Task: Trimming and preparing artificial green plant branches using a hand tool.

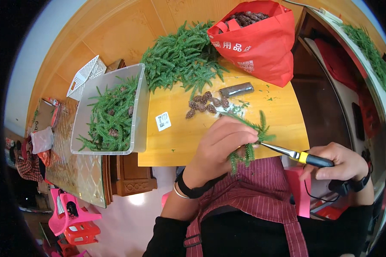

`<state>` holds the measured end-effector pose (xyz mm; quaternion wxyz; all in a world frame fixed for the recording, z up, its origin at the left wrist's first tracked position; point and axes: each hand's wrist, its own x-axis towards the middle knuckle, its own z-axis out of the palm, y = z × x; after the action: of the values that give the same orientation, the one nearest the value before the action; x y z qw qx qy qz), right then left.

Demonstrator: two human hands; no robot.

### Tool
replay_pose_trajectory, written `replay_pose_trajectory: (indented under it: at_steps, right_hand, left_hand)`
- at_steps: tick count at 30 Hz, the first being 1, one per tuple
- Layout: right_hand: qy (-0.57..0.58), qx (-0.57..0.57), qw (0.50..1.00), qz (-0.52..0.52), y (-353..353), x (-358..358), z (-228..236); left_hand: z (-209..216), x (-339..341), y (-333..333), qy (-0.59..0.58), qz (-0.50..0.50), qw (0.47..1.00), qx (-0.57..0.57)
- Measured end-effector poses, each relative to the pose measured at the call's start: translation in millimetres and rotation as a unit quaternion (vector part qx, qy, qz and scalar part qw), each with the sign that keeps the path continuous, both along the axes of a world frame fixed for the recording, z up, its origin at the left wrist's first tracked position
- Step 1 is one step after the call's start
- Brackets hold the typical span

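My left hand (221, 143) is closed around an artificial pine sprig (263, 128), its green needles sticking out on both sides of the fingers. In my right hand (341, 160) is a pair of long-nose pliers (315, 160) with black and yellow handles. The plier tips meet the sprig at my left fingertips; whether the jaws grip it is hidden. Just beyond lie several brown pine cones (201, 104) on the yellow tabletop (180, 145). Next to them rests a dark bundle in clear wrap (238, 90), its exact kind unclear.
A clear plastic bin (105, 153) of pine sprigs with cones stands at the left. Loose green sprigs (180, 60) are heaped at the back beside a red bag (272, 49) of pine cones. A white label (163, 121) lies flat. Pink and red stools (82, 232) occupy the lower left.
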<state>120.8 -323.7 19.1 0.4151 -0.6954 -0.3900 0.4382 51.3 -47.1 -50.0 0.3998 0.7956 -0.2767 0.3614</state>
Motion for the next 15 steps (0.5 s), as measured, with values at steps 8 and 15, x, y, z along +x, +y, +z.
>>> replay_pose_trajectory:
  at_steps: [8,15]
  right_hand:
    - [-0.104,0.063,0.991,-0.052,7,-6,4]
    - [-0.478,0.104,0.872,-0.03,26,-9,-4]
  left_hand:
    - [1,-7,8,0.057,-0.019,0.992,-0.112]
    - [0,-8,-3,0.131,-0.099,0.954,-0.25]
